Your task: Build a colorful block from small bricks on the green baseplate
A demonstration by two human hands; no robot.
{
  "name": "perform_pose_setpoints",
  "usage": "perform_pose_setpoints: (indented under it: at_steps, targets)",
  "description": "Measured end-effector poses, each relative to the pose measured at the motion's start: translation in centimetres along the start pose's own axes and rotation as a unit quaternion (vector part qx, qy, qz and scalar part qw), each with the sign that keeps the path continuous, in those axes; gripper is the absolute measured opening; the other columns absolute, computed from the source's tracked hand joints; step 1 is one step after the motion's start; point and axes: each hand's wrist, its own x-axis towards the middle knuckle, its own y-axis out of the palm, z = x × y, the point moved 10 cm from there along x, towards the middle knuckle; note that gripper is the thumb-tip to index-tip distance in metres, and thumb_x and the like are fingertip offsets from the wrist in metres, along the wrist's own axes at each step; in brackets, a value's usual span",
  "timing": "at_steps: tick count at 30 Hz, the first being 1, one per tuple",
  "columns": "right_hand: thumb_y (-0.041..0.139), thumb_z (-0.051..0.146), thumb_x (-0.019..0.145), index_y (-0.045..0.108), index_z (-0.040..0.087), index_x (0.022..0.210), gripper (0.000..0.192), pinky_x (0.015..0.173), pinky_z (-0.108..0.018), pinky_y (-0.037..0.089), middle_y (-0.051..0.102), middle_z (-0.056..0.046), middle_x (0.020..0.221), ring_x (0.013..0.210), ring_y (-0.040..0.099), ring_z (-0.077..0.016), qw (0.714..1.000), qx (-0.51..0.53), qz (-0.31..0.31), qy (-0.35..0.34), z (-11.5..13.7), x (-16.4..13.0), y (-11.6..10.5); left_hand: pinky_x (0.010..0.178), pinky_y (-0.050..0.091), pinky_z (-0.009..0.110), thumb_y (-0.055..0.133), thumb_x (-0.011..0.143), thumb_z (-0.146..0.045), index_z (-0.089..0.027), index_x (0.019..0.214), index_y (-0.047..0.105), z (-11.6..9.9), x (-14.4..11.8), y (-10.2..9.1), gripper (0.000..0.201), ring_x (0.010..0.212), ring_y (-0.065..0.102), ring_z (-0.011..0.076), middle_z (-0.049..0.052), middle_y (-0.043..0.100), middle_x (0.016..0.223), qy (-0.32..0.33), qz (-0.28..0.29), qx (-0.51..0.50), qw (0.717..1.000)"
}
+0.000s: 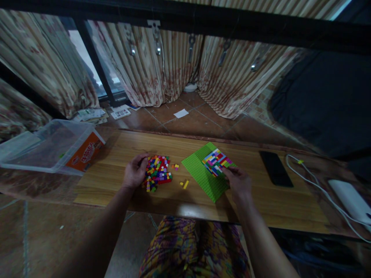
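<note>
A green baseplate (203, 173) lies on the low wooden table (121, 185), with a patch of many-coloured bricks (216, 160) built on its far corner. My right hand (239, 183) rests on the plate's right edge, fingertips at the near side of that patch; whether they pinch a brick is hidden. My left hand (135, 170) sits curled at the left side of a loose pile of coloured bricks (158, 173), fingers touching it. A few stray yellow and orange bricks (184, 183) lie between the pile and the plate.
A clear plastic tub with an orange label (55, 148) lies at the table's left end. A black phone (275, 168), a white cable (315, 185) and a white power bank (350, 199) lie to the right. Curtains and papers are beyond the table.
</note>
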Motion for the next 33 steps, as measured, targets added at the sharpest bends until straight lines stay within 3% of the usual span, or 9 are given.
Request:
perform_pose_setpoints:
  at_steps: [8, 15, 18, 25, 29, 33]
  targets:
    - [0.083, 0.037, 0.048, 0.067, 0.014, 0.072, 0.037, 0.045, -0.023, 0.038, 0.062, 0.002, 0.055, 0.048, 0.052, -0.0114, 0.999, 0.030, 0.009, 0.008, 0.1, -0.4, 0.4, 0.095, 0.051, 0.033, 0.050, 0.084, -0.039, -0.017, 0.102, 0.070, 0.6, 0.2, 0.2, 0.035, 0.102, 0.066, 0.0221, 0.007, 0.073, 0.106, 0.000, 0.000, -0.008, 1.000]
    - [0.075, 0.042, 0.060, 0.064, 0.017, 0.074, 0.030, 0.052, -0.021, 0.041, 0.062, 0.002, 0.068, 0.055, 0.052, -0.0081, 0.994, 0.102, -0.041, -0.017, 0.2, -2.0, -2.2, 0.096, 0.050, 0.034, 0.048, 0.085, -0.039, -0.017, 0.103, 0.070, 0.4, 0.2, 0.2, 0.035, 0.102, 0.066, 0.0225, 0.007, 0.073, 0.106, 0.001, 0.005, 0.003, 1.000]
    - [0.075, 0.041, 0.064, 0.065, 0.018, 0.076, 0.028, 0.055, -0.021, 0.041, 0.061, 0.003, 0.068, 0.057, 0.051, -0.0084, 0.993, 0.105, -0.029, -0.049, 0.4, -3.8, -2.2, 0.097, 0.050, 0.034, 0.048, 0.086, -0.039, -0.017, 0.103, 0.070, 0.4, 0.1, 0.2, 0.035, 0.103, 0.066, 0.0222, 0.007, 0.072, 0.107, 0.002, 0.003, 0.000, 1.000]
    - [0.062, 0.043, 0.081, 0.070, 0.019, 0.092, 0.027, 0.078, -0.035, 0.050, 0.072, -0.007, 0.091, 0.084, 0.065, -0.0211, 0.977, -0.063, 0.143, -0.145, 0.7, -10.0, 3.2, 0.096, 0.050, 0.034, 0.048, 0.086, -0.037, -0.016, 0.102, 0.070, 0.1, -0.1, 0.2, 0.034, 0.101, 0.066, 0.0217, 0.008, 0.073, 0.105, 0.006, -0.003, -0.022, 1.000]
    - [0.056, 0.038, 0.087, 0.069, 0.021, 0.098, 0.024, 0.081, -0.036, 0.050, 0.070, -0.007, 0.097, 0.089, 0.064, -0.0218, 0.936, -0.145, 0.220, -0.235, 1.9, -12.0, 6.8, 0.097, 0.050, 0.034, 0.047, 0.087, -0.034, -0.018, 0.101, 0.069, -0.1, -0.2, 0.1, 0.031, 0.102, 0.066, 0.0205, 0.006, 0.073, 0.105, 0.012, -0.007, -0.016, 1.000]
    - [0.054, 0.030, 0.088, 0.068, 0.021, 0.103, 0.022, 0.085, -0.037, 0.047, 0.068, -0.008, 0.100, 0.095, 0.061, -0.0231, 0.885, -0.215, 0.238, -0.337, 3.6, -13.2, 9.5, 0.096, 0.051, 0.034, 0.048, 0.088, -0.033, -0.018, 0.101, 0.069, 0.0, -0.2, 0.2, 0.029, 0.101, 0.066, 0.0201, 0.006, 0.072, 0.105, 0.016, -0.003, -0.014, 1.000]
